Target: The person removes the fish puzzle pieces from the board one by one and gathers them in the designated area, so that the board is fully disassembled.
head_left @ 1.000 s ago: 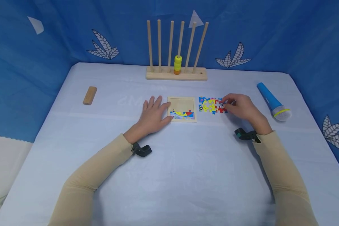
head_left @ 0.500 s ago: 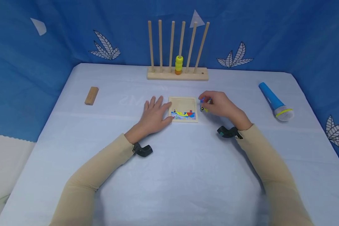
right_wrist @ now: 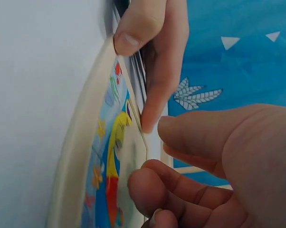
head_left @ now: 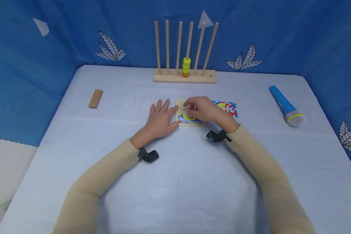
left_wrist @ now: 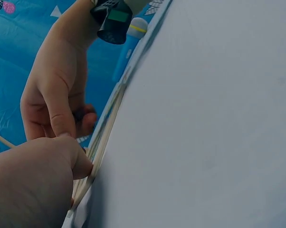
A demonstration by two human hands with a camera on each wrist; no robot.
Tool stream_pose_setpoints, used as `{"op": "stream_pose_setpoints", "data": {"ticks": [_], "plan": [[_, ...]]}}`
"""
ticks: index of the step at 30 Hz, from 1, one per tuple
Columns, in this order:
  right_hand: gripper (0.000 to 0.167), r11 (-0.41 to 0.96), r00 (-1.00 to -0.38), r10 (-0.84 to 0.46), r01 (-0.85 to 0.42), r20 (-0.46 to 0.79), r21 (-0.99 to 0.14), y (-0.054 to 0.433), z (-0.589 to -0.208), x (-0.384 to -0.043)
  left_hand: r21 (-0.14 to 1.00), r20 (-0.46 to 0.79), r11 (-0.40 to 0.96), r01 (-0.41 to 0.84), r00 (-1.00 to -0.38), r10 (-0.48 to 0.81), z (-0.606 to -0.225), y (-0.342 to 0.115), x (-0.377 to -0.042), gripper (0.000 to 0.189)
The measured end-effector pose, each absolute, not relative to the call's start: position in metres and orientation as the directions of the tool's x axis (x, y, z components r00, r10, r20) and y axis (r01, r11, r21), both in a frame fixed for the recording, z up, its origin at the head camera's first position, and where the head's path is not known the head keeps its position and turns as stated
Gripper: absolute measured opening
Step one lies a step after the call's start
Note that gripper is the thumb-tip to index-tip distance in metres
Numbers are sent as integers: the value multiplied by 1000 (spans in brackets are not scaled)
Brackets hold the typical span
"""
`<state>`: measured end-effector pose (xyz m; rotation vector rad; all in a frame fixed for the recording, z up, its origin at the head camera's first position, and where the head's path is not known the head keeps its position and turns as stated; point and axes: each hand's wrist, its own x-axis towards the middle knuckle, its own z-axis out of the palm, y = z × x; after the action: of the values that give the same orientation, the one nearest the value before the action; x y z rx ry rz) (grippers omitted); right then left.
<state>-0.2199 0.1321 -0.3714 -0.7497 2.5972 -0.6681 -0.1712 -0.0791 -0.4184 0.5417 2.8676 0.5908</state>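
My left hand (head_left: 159, 122) lies spread flat, its thumb and index finger at the left rim of a wooden puzzle tray (head_left: 179, 103). The tray's bottom strip carries a picture (right_wrist: 113, 161) with blue, yellow and red parts; its upper part shows bare wood. Over the tray is my right hand (head_left: 204, 110), fingers bent with thumb and fingertips close above the board. A small dark patch shows between its fingers in the left wrist view; I cannot tell whether it is a piece. Loose puzzle pieces (head_left: 229, 109) lie right of the tray, partly hidden behind the right hand.
At the back stands a wooden peg rack (head_left: 163, 78) with tall rods and yellow beads (head_left: 186, 65) on one of them. A wooden block (head_left: 95, 98) lies at left, a blue toy microphone (head_left: 286, 105) at right. Blue cloth (head_left: 128, 19) hangs behind the table.
My right hand has moved left from the loose puzzle pieces to over the tray, uncovering pieces at the right. My left hand has stayed at the tray's left rim.
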Motion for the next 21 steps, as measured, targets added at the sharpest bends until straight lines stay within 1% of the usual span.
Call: {"op": "stream_pose_setpoints", "data": {"ticks": [5,8,13,21], "plan": [[44,741,-772,-593,-410,-231,-531,123,-373,-214,396,-81,861,320,-921,380,-418,-79,-172,67],[50,732,-760,-610,-435,-223,-524,120,-376,-210,397,-76,859,323,-921,381,-419,-79,-172,67],[48,714,-754,-631,-475,-180,-514,117,-380,-208,412,-65,849,330,-919,388,-420,-80,-173,67],[50,715,-765,-622,-467,-167,-521,116,-382,-206,406,-74,852,331,-917,392,-419,-80,-173,68]]}}
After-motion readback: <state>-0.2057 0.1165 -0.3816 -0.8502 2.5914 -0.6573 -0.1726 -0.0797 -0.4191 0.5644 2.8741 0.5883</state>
